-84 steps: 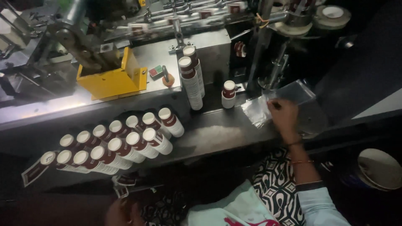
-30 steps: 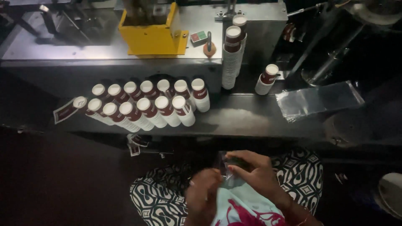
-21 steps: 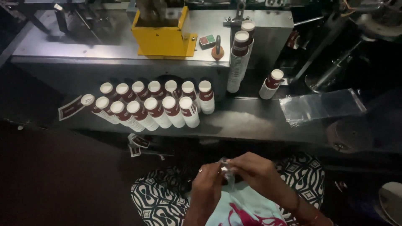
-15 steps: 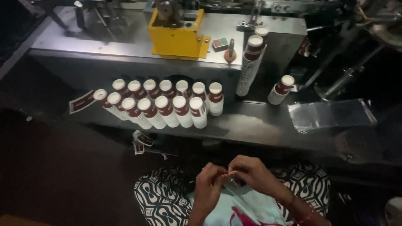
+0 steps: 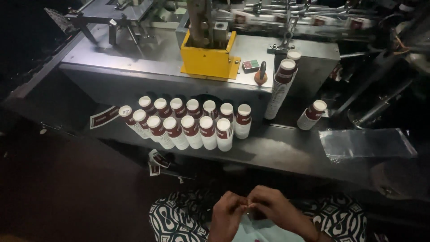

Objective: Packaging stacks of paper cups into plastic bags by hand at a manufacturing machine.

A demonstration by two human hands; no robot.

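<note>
Two rows of paper cup stacks, dark red with white rims, lie on their sides on the metal shelf, with a flat red cup blank at their left end. Behind stands a yellow box with a small red-and-green packet beside it. Low in the middle, over the lap, the left hand and right hand meet, fingertips pinched on something too small to make out. Further right stand a tall cup stack, a short stack and clear plastic bags.
</note>
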